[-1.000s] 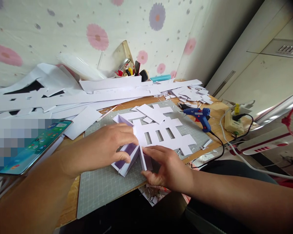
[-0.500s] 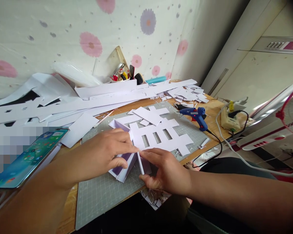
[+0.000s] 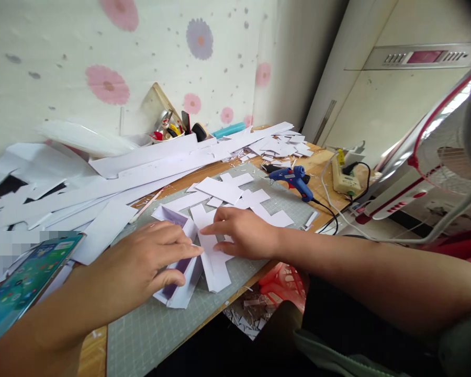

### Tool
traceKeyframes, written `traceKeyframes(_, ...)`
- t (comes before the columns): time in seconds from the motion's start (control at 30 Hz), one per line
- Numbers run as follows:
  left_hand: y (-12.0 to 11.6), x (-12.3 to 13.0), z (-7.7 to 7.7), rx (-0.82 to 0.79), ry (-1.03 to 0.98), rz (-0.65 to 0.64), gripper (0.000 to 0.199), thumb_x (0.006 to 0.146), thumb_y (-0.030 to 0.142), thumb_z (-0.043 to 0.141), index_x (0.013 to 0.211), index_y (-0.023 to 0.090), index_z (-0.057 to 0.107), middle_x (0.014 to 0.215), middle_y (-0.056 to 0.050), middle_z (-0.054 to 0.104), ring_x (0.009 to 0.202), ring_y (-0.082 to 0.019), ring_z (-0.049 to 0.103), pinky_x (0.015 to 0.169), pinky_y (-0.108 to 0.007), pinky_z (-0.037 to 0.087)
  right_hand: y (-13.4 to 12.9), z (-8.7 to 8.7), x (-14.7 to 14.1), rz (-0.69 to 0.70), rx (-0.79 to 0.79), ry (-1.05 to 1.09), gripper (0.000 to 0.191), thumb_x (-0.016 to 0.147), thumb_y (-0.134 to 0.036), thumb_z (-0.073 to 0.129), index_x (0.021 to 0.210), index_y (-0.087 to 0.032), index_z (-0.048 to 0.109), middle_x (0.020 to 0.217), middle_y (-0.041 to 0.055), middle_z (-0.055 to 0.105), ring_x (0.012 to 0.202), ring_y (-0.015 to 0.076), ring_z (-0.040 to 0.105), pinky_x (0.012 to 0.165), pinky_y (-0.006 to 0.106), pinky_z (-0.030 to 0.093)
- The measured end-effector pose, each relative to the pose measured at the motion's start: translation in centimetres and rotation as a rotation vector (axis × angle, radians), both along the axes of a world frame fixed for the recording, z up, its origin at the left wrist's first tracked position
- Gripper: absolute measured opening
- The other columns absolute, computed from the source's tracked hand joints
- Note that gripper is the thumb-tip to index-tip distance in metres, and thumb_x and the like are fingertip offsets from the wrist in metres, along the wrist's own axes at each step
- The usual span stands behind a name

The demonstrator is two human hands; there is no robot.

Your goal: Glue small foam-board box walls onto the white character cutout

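My left hand [image 3: 160, 256] rests over a long, narrow open-topped white box [image 3: 180, 298] on the grey-green cutting mat [image 3: 141, 335]. Its index finger reaches across the box's right wall, and its thumb stands apart over the inside. Just to the right, my right hand [image 3: 241, 233] lies over a white board cut-out [image 3: 215, 272] with tab-like edges, index fingertip on its left part and thumb apart. The cut-out's left strip lies flat against or close beside the box; contact cannot be told. My right hand hides the middle of the cut-out.
Loose white board pieces [image 3: 220, 189] lie behind the cut-out. A blue glue gun [image 3: 294, 179] rests at the mat's right, its cable trailing to a power strip [image 3: 343, 178]. Long white strips [image 3: 141, 170] fill the back left. A phone [image 3: 31, 288] is at the left.
The white panel that stood on edge by my right hand is now down flat. My right hand has moved over the cut-out from its near side. The camera view has turned rightward.
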State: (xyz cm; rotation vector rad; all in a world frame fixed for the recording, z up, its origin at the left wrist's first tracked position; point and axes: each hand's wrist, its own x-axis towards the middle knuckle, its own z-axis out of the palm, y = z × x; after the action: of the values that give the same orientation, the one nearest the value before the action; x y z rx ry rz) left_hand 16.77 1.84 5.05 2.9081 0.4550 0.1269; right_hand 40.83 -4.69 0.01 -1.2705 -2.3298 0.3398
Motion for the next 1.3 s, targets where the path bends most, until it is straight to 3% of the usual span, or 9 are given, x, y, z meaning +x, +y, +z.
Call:
traceKeyframes(0.13,0.3,-0.2,-0.1,-0.029,0.051,-0.013,0.03,0.088,0.036,0.067,0.117,0.038,0.071,0.105,0.003,0.071,0.1,-0.021,0.064,0.088,-0.032,0.051,1.2,0.5,0.3,-0.052,-0.017,0.075,0.009,0.081,-0.013,0.07,0.084,-0.019,0.077,0.091,0.0054,0.068,0.081,0.017,0.063,0.072,0.029,0.049)
traceKeyframes(0.37,0.3,-0.2,-0.1,-0.047,0.063,0.005,0.033,0.087,0.033,0.067,0.119,0.039,0.071,0.109,0.002,0.071,0.104,-0.021,0.064,0.089,-0.031,0.052,3.8,4.9,5.5,-0.703,0.131,0.649,0.018,0.084,-0.022,0.069,0.068,-0.017,0.061,0.068,-0.0011,0.06,0.063,0.0105,0.052,0.062,0.028,0.044)
traceKeyframes(0.43,0.4,-0.3,-0.1,-0.041,0.069,0.001,0.034,0.088,0.034,0.067,0.121,0.04,0.07,0.11,0.002,0.071,0.104,-0.021,0.064,0.089,-0.031,0.052,3.7,4.9,4.9,-0.676,0.043,0.668,0.018,0.082,-0.022,0.071,0.068,-0.016,0.062,0.067,-0.0007,0.061,0.061,0.01,0.052,0.06,0.027,0.043)
traceKeyframes(0.63,0.5,-0.4,-0.1,-0.006,0.056,-0.027,0.033,0.089,0.035,0.065,0.121,0.038,0.07,0.112,0.001,0.072,0.104,-0.022,0.065,0.087,-0.03,0.052,3.5,2.5,-1.2,-0.28,-0.348,0.246,0.019,0.086,-0.03,0.07,0.072,-0.018,0.074,0.063,-0.0005,0.066,0.059,0.0109,0.055,0.056,0.025,0.04)
traceKeyframes(0.77,0.4,-0.4,-0.1,0.012,0.039,-0.036,0.032,0.087,0.031,0.066,0.118,0.036,0.071,0.112,0.0,0.073,0.106,-0.023,0.064,0.09,-0.031,0.05,3.8,1.6,-3.4,-0.218,-0.456,0.198,0.024,0.078,-0.033,0.076,0.059,-0.019,0.072,0.05,-0.0013,0.06,0.05,0.0125,0.051,0.048,0.026,0.036)
traceKeyframes(0.9,0.4,-0.5,-0.2,0.008,0.041,-0.036,0.033,0.088,0.032,0.066,0.12,0.037,0.07,0.112,0.001,0.072,0.105,-0.022,0.063,0.09,-0.03,0.05,4.1,1.8,-3.1,-0.247,-0.497,0.268,0.014,0.074,-0.021,0.075,0.061,-0.019,0.07,0.057,-0.001,0.064,0.054,0.0126,0.055,0.051,0.026,0.04)
traceKeyframes(1.03,0.3,-0.4,-0.1,-0.025,0.081,-0.004,0.034,0.089,0.032,0.064,0.122,0.038,0.069,0.111,0.001,0.072,0.105,-0.022,0.063,0.088,-0.03,0.051,4.5,4.1,0.0,-0.333,-0.438,0.464,0.013,0.087,-0.024,0.064,0.075,-0.018,0.068,0.062,-0.0026,0.06,0.052,0.0084,0.048,0.051,0.024,0.04)
traceKeyframes(1.17,0.3,-0.3,0.0,-0.069,0.107,0.016,0.033,0.091,0.031,0.063,0.123,0.037,0.07,0.112,-0.001,0.071,0.106,-0.022,0.062,0.09,-0.03,0.051,4.0,7.7,4.0,-0.45,-0.151,0.912,0.03,0.086,-0.017,0.068,0.06,-0.018,0.052,0.049,-0.0079,0.042,0.045,0.0046,0.036,0.046,0.022,0.029)
traceKeyframes(1.3,0.4,-0.5,-0.1,-0.072,0.096,0.013,0.036,0.088,0.031,0.067,0.124,0.038,0.069,0.112,-0.001,0.071,0.104,-0.021,0.063,0.089,-0.028,0.052,3.4,9.5,6.6,-0.508,0.045,1.071,0.034,0.087,-0.011,0.064,0.058,-0.019,0.05,0.046,-0.0087,0.041,0.042,0.0035,0.035,0.046,0.022,0.028)
